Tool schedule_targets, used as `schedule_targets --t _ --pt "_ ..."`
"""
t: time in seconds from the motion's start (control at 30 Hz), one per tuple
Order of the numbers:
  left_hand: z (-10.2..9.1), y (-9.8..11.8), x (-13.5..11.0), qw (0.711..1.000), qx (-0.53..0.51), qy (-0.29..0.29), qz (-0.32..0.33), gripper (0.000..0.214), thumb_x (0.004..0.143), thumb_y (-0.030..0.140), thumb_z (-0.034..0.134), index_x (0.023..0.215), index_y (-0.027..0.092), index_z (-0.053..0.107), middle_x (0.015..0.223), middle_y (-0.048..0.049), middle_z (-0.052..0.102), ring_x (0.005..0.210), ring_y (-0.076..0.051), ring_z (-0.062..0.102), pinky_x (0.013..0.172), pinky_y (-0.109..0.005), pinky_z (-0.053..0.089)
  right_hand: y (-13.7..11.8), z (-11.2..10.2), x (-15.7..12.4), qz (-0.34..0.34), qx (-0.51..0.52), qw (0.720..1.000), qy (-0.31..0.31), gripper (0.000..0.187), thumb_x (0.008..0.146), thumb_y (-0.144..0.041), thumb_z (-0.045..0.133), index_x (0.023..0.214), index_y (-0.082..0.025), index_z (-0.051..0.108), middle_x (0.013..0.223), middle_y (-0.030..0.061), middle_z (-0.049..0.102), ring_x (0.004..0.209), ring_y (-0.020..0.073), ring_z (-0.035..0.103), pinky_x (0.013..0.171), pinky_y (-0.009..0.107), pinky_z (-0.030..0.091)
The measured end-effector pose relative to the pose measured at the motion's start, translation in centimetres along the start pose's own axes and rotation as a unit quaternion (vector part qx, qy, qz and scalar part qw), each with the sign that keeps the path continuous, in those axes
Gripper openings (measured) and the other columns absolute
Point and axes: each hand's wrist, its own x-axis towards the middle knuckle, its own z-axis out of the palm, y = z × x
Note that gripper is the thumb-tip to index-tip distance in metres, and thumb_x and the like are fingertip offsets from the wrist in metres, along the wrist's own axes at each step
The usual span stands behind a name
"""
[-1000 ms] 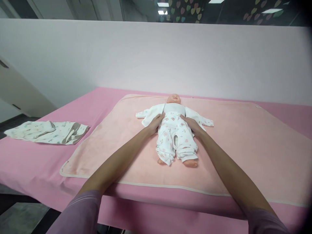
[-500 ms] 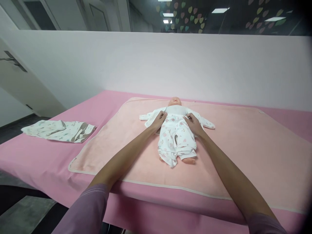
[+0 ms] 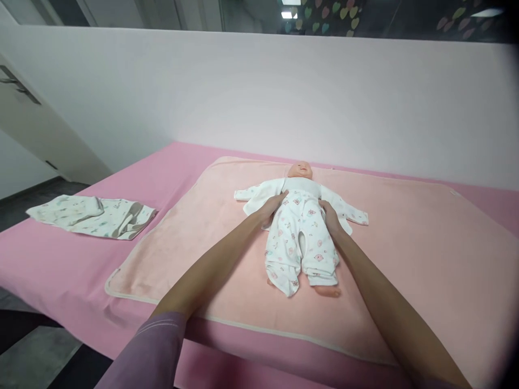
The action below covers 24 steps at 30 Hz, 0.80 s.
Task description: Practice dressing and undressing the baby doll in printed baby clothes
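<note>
Just right of centre, left hand (image 3: pixel 274 208) and right hand (image 3: pixel 333 218) touch the doll's (image 3: pixel 300 170) trousers (image 3: pixel 300 219), grips hidden, seemingly straightening the waist, which wants even tugging.

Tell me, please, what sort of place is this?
Probably a baby-care training room: a clothed baby doll lies on a peach blanket over a pink-covered surface, with folded patterned cloth nearby.
</note>
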Motion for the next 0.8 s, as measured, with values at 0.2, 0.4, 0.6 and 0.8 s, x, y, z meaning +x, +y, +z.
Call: schedule_targets --t 0.2,0.4,0.6,0.8 --pt "0.9 0.7 -1.1 0.995 -0.072 -0.059 0.019 0.062 0.082 0.069 0.076 0.117 0.018 0.072 0.113 -0.0159 0.077 0.114 -0.034 0.070 0.106 -0.048 0.052 -1.2 0.9 -1.0 0.017 0.041 0.999 -0.016 0.048 0.085 -0.070 0.062 0.094 -0.024 0.067 0.074 0.0042 0.069 0.084 0.0283 0.067 0.075 0.040 0.056" --pt "0.3 1.4 -1.5 0.977 0.140 0.039 0.159 0.054 0.084 0.071 0.072 0.085 0.019 0.062 0.082 -0.0009 0.059 0.084 -0.018 0.056 0.085 -0.034 0.047 -2.4 0.1 -1.1 -0.041 -0.031 0.998 -0.026 0.047 0.082 -0.068 0.074 0.100 -0.025 0.065 0.090 0.0020 0.069 0.082 0.0221 0.062 0.076 0.034 0.053" --pt "0.2 2.1 -0.4 0.936 0.250 0.036 0.244 0.044 0.101 0.065 0.052 0.090 0.021 0.050 0.083 0.0020 0.044 0.078 -0.015 0.042 0.076 -0.028 0.039 -3.4 -0.2 0.5 -0.099 -0.196 0.975 -0.020 0.042 0.092 -0.068 0.062 0.105 -0.028 0.059 0.070 -0.0047 0.053 0.061 0.0165 0.045 0.061 0.030 0.042" --pt "0.5 1.5 1.1 0.961 0.203 0.101 0.155 0.048 0.098 0.066 0.055 0.083 0.021 0.045 0.084 0.0000 0.048 0.081 -0.017 0.047 0.080 -0.031 0.043 -1.7 -0.3 1.3 0.021 -0.142 0.988 0.051 0.050 0.085 -0.075 0.066 0.089 -0.026 0.057 0.067 -0.0042 0.054 0.062 0.0176 0.049 0.059 0.030 0.041"
